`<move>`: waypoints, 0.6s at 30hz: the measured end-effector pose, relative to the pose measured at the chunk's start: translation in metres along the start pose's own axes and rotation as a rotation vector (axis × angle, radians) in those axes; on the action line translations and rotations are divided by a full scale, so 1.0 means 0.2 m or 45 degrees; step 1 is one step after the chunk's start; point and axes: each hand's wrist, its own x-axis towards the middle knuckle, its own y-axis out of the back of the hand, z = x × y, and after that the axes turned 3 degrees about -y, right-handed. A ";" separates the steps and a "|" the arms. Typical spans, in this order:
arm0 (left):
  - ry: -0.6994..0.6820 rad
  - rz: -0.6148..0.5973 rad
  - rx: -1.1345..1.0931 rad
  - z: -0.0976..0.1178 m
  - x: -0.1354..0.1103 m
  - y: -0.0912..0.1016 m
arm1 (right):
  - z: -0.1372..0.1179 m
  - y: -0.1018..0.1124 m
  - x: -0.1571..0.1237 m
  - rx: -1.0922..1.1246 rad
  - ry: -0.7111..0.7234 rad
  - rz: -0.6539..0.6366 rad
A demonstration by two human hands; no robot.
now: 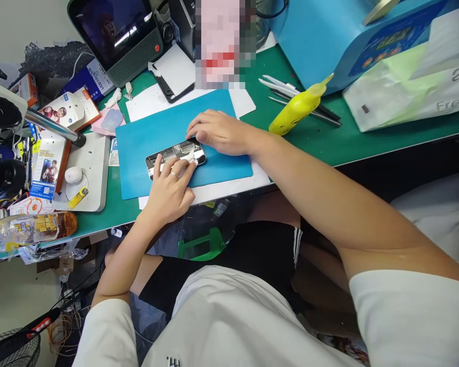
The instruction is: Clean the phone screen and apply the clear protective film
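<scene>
A smartphone (176, 153) lies on a blue mat (225, 176), its dark glossy screen reflecting light. My left hand (170, 191), with a ring on one finger, reaches over its near edge, fingers spread and fingertips on the screen. At the index fingertip is a small white scrap (192, 157), perhaps tissue, partly covered by the fingers. My right hand (224, 133) rests at the phone's far right corner, fingers stretched out and thumb apart. Its fingertips touch or nearly touch the phone's edge.
White paper (243, 99) lies under the mat on the green table (352, 148). A yellow squeeze bottle (296, 108) and thin tools lie right, before a blue machine (309, 46). Left are boxes (48, 165), a microscope-like stand (99, 178) and a drink bottle (42, 227). A screen device (115, 35) stands behind.
</scene>
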 end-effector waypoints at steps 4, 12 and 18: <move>-0.042 -0.007 0.025 -0.03 -0.02 0.03 | -0.01 0.01 0.00 0.005 0.001 -0.007; 0.123 0.022 0.093 -0.19 -0.20 0.09 | -0.01 0.02 0.00 0.007 -0.016 -0.024; 0.273 -0.010 0.081 -0.22 -0.09 0.08 | -0.01 0.01 -0.01 0.031 -0.012 0.008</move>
